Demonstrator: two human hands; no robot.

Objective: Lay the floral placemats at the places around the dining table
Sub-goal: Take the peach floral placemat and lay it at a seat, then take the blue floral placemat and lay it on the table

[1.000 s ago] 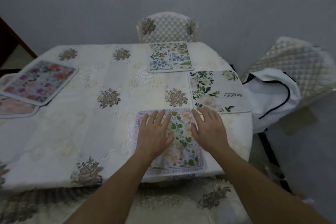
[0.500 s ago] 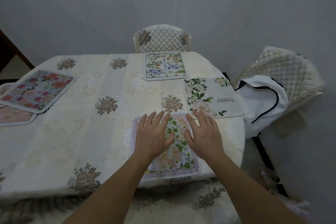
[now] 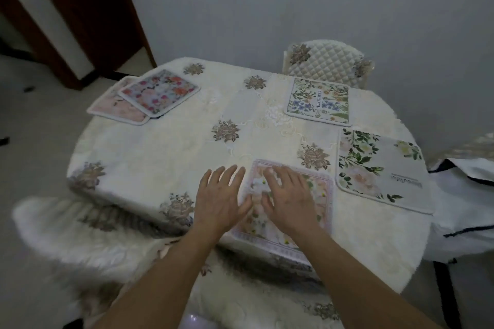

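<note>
Left hand (image 3: 219,203), right hand (image 3: 290,200) flat at placemat (image 3: 324,189)

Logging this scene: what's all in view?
near mat: one, pink-bordered, near edge, under hands
leafy mat: one, white with green leaves, right edge
far mat: one, white, blue flowers, far side
left mats: two, bright floral over pink, far left
tablecloth: one, cream, centre
chair: one, cream quilted, far side
bag: one, white, dark trim, right
door frame: one, brown, top left
left hand: one, flat, mostly on tablecloth
right hand: one, flat on near mat
</note>
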